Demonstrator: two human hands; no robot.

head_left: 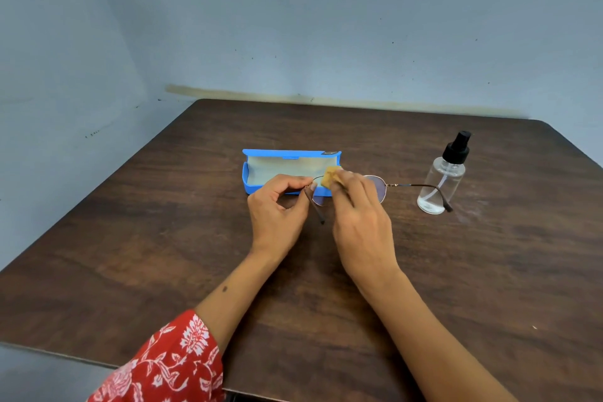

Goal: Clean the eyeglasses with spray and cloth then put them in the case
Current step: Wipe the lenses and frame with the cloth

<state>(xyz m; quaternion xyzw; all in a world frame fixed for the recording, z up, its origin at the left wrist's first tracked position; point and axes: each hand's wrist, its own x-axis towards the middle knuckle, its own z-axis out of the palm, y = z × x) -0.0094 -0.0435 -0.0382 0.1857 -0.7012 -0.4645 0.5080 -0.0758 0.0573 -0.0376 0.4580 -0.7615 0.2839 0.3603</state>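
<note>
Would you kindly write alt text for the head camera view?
Two bare hands clean eyeglasses above a dark wooden table: the left hand pinches the frame while the right hand rubs a yellow cloth on a lens. An open blue case lies behind; a spray bottle stands right.

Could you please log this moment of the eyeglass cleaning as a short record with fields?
left hand: pinches the eyeglasses at the left hinge
right hand: presses the yellow cloth on the left lens
case: blue, open, empty, behind the hands
spray bottle: upright on the table, right side, untouched
stage: wiping, glasses not yet in the case
</note>
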